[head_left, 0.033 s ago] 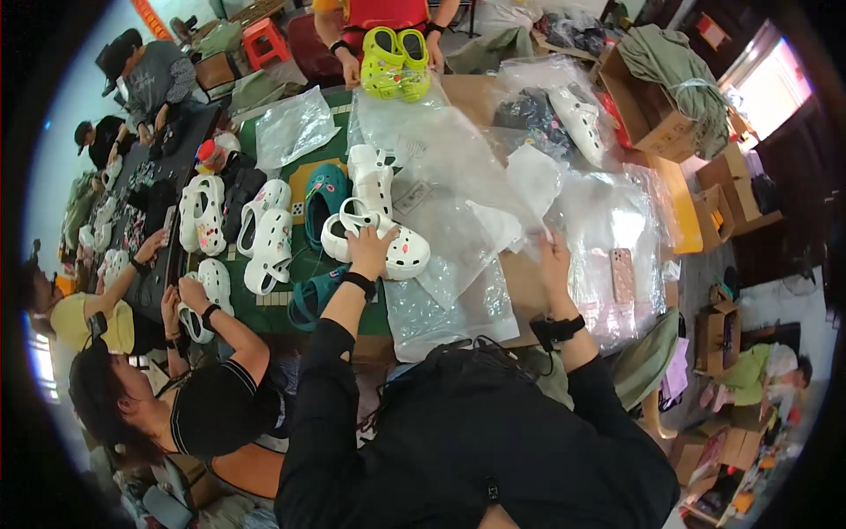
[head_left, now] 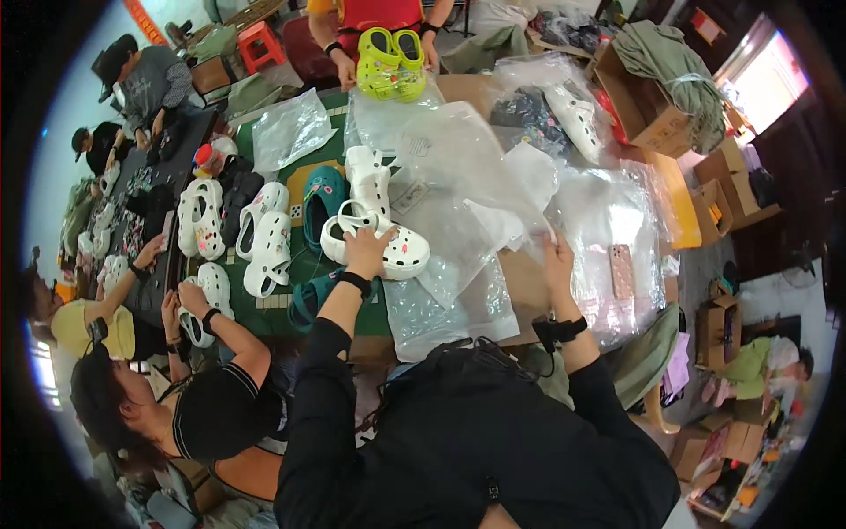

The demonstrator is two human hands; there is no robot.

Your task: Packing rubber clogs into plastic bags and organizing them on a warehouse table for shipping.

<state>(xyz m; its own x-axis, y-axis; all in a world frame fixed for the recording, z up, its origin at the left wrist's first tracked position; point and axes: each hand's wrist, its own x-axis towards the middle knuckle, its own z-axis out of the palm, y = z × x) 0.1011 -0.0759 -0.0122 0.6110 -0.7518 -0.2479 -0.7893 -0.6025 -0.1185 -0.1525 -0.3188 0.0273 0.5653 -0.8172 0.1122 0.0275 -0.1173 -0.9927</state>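
Observation:
My left hand (head_left: pixel 366 253) grips a white clog (head_left: pixel 405 254) with small charms, lying on its sole at the table's near middle. Another white clog (head_left: pixel 368 179) stands just behind it. To the right, my right hand (head_left: pixel 555 260) pinches the edge of a large clear plastic bag (head_left: pixel 458 176), which spreads toward the far side. White sheets (head_left: pixel 531 176) show at the bag's right part. Teal clogs (head_left: pixel 324 201) lie left of my left hand, one partly hidden beside my forearm.
More white clogs (head_left: pixel 267 251) stand farther left. A co-worker at the left handles a white clog (head_left: pixel 214 291); a person across the table is by lime-green clogs (head_left: pixel 392 66). A pink phone (head_left: pixel 622 271) rests on plastic bags at the right. Cardboard boxes (head_left: pixel 648 110) stand beyond.

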